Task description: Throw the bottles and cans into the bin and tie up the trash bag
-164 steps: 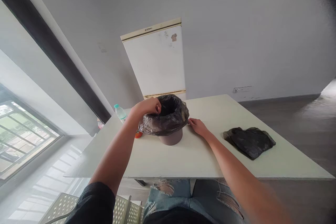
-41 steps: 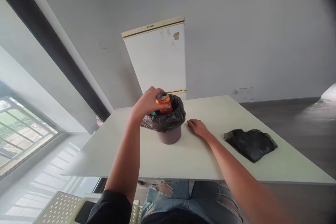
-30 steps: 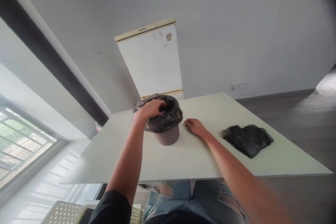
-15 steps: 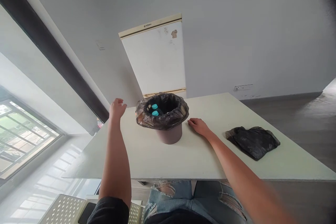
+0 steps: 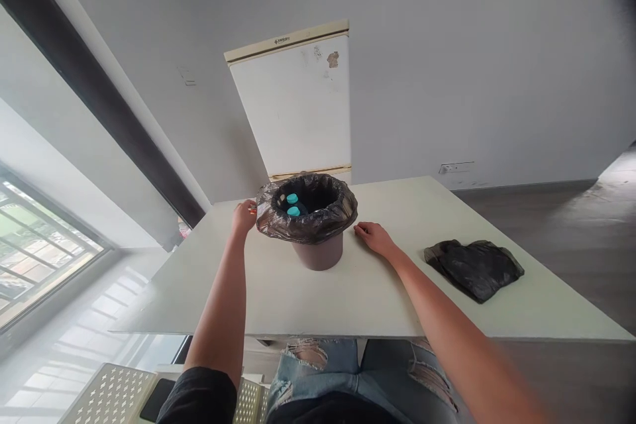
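Note:
A mauve trash bin stands on the pale table, lined with a black plastic bag folded out over its rim. Inside it, two bottles show teal caps. At the bin's left, my left hand has its fingers closed by the bag's edge, around a small orange-red thing that the bag partly hides; its kind I cannot make out. My right hand rests on the table just right of the bin, fingers curled, with nothing visible in them.
A crumpled black plastic bag lies on the table's right side. Behind the table stands a white refrigerator against the grey wall. A phone lies on a perforated cream seat at lower left, near a barred window.
My left hand has moved right and down from above the table's far left edge to the small orange-red thing beside the bin. My right hand has stayed in place.

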Demonstrator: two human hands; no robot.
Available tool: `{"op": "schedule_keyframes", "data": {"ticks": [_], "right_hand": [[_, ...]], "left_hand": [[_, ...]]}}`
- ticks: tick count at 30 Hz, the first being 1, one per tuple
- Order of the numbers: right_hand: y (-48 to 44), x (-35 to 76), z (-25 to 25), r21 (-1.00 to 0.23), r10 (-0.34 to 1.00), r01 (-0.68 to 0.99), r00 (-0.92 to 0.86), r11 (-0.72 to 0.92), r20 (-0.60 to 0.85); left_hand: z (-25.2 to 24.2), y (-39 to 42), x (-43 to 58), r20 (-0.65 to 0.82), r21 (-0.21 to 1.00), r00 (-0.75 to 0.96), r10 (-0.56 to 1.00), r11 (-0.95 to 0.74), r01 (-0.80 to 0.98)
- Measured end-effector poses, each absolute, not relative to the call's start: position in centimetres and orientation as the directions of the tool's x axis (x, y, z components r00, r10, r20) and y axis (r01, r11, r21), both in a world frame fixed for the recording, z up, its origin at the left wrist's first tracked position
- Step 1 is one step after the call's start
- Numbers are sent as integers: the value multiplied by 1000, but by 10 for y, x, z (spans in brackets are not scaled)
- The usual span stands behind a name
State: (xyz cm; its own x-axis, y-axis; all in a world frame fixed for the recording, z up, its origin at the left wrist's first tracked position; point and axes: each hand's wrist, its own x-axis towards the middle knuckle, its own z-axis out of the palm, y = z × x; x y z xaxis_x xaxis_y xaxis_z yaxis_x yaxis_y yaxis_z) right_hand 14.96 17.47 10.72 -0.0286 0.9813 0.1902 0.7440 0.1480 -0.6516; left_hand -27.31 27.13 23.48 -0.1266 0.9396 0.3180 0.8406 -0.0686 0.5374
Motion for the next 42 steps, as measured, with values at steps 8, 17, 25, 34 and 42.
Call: {"op": "schedule_keyframes", "data": {"ticks": [8, 17, 25, 34, 42], "right_hand": [[175, 149, 109, -674, 983, 726, -12, 134, 182], [173, 150, 109, -671, 984, 727, -31, 144, 178], [174, 149, 110, -668, 984, 731, -27, 139, 175], [176, 150, 106, -702, 986, 699, -20, 132, 165], [173, 149, 108, -785, 986, 605, 0, 135, 169]], "left_hand": [[337, 226, -269, 707, 557, -314, 634, -225, 800], [391, 167, -158, 743, 530, -2, 669, -587, 613], [364, 172, -118, 405, 498, 432, 806, -591, 635], [350, 169, -114, 278, 374, 467, 840, -542, 752], [347, 152, -159, 580, 553, 9, 814, -403, 729]]}}
